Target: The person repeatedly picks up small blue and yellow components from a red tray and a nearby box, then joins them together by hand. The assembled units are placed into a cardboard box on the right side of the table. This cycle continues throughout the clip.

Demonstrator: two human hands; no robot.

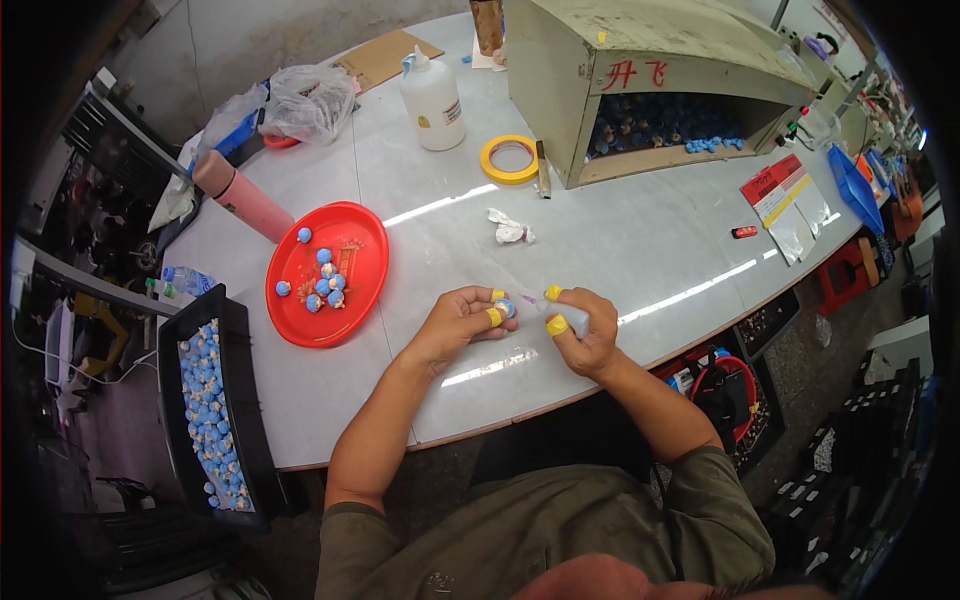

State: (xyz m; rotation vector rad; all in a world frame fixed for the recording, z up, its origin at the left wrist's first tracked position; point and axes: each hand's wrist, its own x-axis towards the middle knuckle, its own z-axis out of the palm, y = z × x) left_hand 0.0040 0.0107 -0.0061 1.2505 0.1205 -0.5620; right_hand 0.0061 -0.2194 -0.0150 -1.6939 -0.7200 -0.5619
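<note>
My left hand (460,322) is closed, pinching a small blue-and-cream figure piece (507,309) between fingertips wrapped in yellow tape. Just right of it, my right hand (592,328) grips a small translucent squeeze bottle (572,317), its thin nozzle pointing left toward the piece. Yellow tape covers the right thumb and forefinger too. To the left, a red round plate (357,306) carries several similar blue pieces (323,271). A crumpled white tissue (510,227) lies on the table beyond my hands.
A black tray (252,430) full of blue pieces stands at the left edge. Behind the plate is a pink thermos (240,197). Farther back are a white bottle (432,105), a yellow tape roll (509,160) and a cabinet (560,110) holding more pieces. Printed papers (785,205) lie right.
</note>
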